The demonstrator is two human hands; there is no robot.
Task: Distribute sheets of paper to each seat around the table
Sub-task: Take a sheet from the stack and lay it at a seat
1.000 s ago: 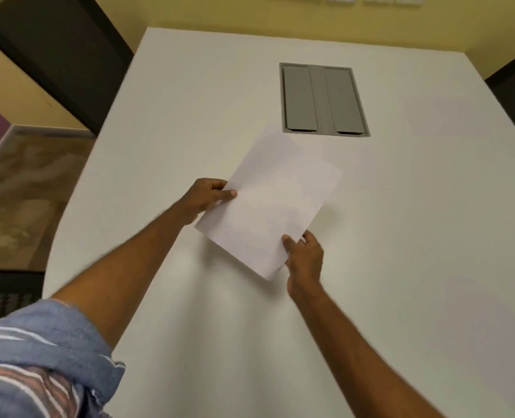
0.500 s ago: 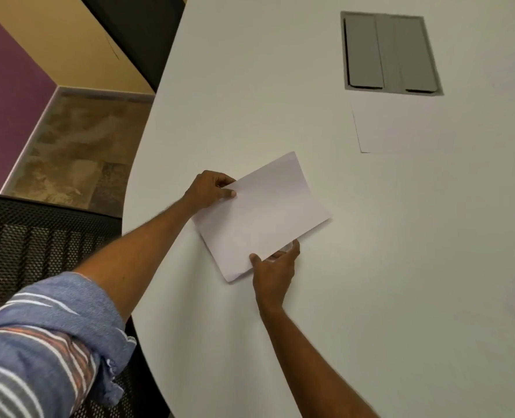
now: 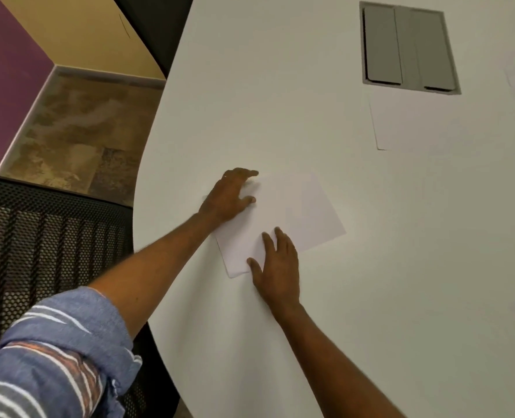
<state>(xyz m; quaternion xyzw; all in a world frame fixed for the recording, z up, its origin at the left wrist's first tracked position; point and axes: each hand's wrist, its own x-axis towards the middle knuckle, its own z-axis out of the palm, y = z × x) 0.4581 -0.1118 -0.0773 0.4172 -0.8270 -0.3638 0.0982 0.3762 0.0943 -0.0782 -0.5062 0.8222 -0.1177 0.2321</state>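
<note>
No text, label, number or sign can be read; the sheet of paper (image 3: 292, 212) and the table (image 3: 280, 86) show plain white.

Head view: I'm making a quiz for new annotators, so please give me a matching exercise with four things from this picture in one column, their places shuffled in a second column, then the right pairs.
Things:
1. near sheet of paper
2. far sheet of paper
3. grey hatch
4. mesh chair

Places:
A. recessed in the table
B. beside the table's edge, on the person's left
C. flat on the table just on the near side of the hatch, untouched
D. flat on the table, touched by the left hand and right hand

Pairs: 1-D; 2-C; 3-A; 4-B.
</note>
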